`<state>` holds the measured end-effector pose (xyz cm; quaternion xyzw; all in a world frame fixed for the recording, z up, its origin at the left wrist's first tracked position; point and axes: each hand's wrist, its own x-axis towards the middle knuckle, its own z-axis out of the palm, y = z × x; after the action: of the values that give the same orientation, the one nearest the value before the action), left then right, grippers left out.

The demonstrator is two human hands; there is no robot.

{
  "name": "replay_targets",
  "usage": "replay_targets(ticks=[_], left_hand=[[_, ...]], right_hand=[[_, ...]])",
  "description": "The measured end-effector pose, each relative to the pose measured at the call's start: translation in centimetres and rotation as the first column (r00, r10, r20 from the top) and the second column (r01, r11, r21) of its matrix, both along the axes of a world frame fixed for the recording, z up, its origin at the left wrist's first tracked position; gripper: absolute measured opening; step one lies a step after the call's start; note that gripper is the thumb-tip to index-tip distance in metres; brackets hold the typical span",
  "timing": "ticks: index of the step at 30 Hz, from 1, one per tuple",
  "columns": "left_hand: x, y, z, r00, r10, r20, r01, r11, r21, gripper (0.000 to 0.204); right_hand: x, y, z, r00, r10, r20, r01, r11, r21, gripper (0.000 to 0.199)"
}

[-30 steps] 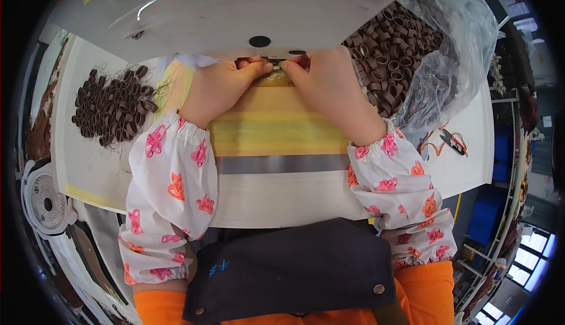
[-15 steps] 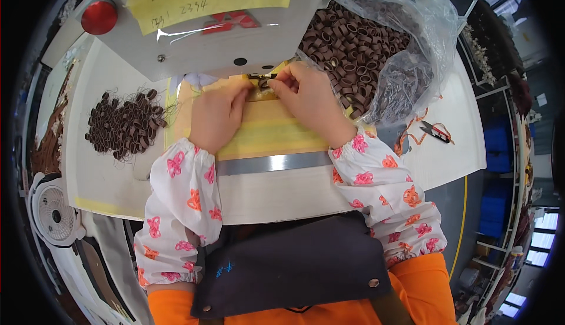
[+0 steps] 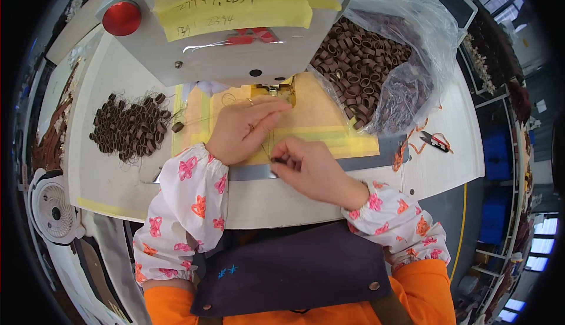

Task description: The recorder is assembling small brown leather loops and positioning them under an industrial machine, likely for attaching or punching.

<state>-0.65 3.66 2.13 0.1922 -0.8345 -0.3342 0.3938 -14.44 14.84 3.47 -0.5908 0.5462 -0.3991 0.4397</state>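
Note:
My right hand point(image 3: 309, 169) is closed in a pinch on a small dark brown fabric loop point(image 3: 279, 161) close to the front edge of the sewing machine's bed; the fingers hide part of it. Thin thread runs up from that loop toward my left hand point(image 3: 244, 128). The left hand is stretched out flat, palm down, its fingertips just in front of the needle area point(image 3: 273, 91) of the sewing machine point(image 3: 223, 60). Nothing shows in its grip. Left of it, a single brown loop point(image 3: 177, 126) trails thread across the yellow-taped bed point(image 3: 329, 139).
A heap of brown loops with loose threads point(image 3: 129, 128) lies on the left. At the back right, a clear plastic bag point(image 3: 406, 95) holds many more loops. Thread snips point(image 3: 435, 142) and orange cord point(image 3: 406, 151) lie right. A white fan point(image 3: 54, 213) stands beyond the table's left edge.
My right hand has drawn back from the needle area toward me with a loop. My left hand has shifted right and stretched its fingers toward the needle. A single loop now shows left of it.

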Motion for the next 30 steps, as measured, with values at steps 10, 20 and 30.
replay_targets(ticks=[10, 20, 30], left_hand=[[1.5, -1.4, 0.6, 0.943, 0.057, 0.329, -0.140, 0.962, 0.235, 0.018], [0.6, -1.8, -0.1, 0.928, 0.190, 0.321, -0.301, 0.890, 0.343, 0.021], [-0.3, -2.8, -1.1, 0.950, 0.227, 0.217, -0.270, 0.942, 0.200, 0.014]], right_hand=[[-3.6, -7.0, 0.9, 0.995, 0.040, 0.091, -0.059, 0.973, 0.221, 0.013], [-2.9, -7.6, -1.0, 0.948, -0.169, -0.268, 0.072, 0.938, -0.339, 0.011], [-3.1, -8.1, -1.5, 0.898, -0.292, -0.330, 0.072, 0.837, -0.542, 0.008]])
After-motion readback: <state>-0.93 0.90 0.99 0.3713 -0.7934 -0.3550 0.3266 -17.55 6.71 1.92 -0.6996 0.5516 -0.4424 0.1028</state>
